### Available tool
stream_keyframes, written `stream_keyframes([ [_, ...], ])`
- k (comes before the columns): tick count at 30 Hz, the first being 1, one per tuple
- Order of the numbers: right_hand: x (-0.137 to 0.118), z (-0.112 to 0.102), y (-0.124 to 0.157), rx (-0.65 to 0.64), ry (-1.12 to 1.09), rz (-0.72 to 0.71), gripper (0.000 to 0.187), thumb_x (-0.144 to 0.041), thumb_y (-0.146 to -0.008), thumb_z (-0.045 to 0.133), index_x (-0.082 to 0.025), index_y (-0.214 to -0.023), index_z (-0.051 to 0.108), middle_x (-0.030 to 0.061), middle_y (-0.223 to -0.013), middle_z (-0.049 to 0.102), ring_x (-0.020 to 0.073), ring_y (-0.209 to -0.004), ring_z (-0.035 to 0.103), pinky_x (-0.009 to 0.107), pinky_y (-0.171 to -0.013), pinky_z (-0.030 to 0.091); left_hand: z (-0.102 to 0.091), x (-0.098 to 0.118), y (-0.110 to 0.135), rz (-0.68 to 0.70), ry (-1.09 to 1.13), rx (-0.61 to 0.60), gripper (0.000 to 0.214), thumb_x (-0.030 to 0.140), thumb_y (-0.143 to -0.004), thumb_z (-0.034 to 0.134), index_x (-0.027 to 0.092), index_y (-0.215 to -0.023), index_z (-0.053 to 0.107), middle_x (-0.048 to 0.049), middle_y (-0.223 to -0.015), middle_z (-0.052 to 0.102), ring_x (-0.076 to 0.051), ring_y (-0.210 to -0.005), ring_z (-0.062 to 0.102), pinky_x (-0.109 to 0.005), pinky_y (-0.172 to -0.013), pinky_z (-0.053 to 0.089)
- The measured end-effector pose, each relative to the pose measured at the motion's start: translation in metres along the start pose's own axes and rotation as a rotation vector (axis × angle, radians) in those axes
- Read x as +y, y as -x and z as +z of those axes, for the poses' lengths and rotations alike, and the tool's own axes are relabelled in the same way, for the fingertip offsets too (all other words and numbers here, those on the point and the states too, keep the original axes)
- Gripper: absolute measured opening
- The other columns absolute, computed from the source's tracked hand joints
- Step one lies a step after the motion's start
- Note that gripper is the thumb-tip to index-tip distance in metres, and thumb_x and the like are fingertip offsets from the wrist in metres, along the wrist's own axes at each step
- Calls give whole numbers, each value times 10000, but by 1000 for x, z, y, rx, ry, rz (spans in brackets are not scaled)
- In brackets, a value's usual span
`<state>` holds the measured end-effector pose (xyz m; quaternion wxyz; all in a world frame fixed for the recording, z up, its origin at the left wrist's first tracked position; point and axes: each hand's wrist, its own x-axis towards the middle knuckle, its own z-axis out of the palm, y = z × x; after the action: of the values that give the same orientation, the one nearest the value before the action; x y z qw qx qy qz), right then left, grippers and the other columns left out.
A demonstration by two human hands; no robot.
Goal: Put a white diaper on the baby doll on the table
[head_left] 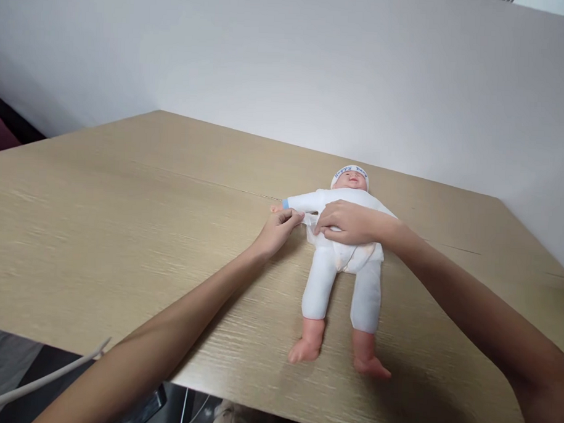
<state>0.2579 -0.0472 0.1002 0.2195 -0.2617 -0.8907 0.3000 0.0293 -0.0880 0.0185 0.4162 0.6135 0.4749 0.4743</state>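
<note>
A baby doll (320, 281) in white clothes lies on its back, head toward the wall, with blue lettering on its white hat (350, 171). Around its hips is a white diaper (354, 256) with a faint pattern at the crotch. My left hand (277, 228) is beside the doll's waist, thumb and fingers pinched on the diaper's thin white side tab (308, 219), which is drawn outward. Across the doll's belly lies my right hand (344, 221), its fingers curled onto the diaper's edge near that tab. The palm hides the middle of the diaper.
The wooden table (123, 243) has a thin seam across it and meets a pale wall (268, 69) at the back. A whitish cable (45, 379) rises at the front left edge. Dark items show below the table's front edge.
</note>
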Motion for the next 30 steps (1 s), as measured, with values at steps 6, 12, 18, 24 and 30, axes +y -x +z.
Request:
stream_keyframes([
  [6,15,1,-8,-160,266,-112,327,-238,-1020,601,-264,-717,721,16,-749,701,235,-834,617,438,-947,450,15,24,-4,59,59,-24,481,555,-972,624,222,-652,489,20,-677,466,-158,-681,421,-333,-717,390],
  [12,6,-7,22,227,317,-86,276,-323,-1131,510,-256,-957,714,64,-999,737,263,-971,630,434,-936,438,31,34,-6,66,97,-38,434,521,-997,636,210,-711,537,20,-698,487,-155,-684,430,-320,-662,335],
  [18,-2,2,49,428,170,197,389,-451,-1110,551,-248,-778,555,-12,-702,543,188,-661,446,362,-666,333,59,37,-10,85,19,-39,431,557,-1006,639,201,-771,577,14,-736,542,-160,-702,463,-307,-645,330],
  [24,0,14,45,398,-3,238,465,-561,-1111,495,-229,-798,585,-2,-773,603,185,-755,534,345,-716,384,74,40,-9,219,114,19,494,583,-1077,493,220,-742,485,18,-731,471,-168,-725,437,-335,-712,364],
  [30,5,18,42,426,18,329,377,-491,-1015,657,-231,-755,576,-27,-717,549,165,-696,484,339,-680,367,63,27,-16,239,146,-38,326,530,-1103,564,216,-1044,626,53,-709,445,-154,-659,411,-310,-658,344],
])
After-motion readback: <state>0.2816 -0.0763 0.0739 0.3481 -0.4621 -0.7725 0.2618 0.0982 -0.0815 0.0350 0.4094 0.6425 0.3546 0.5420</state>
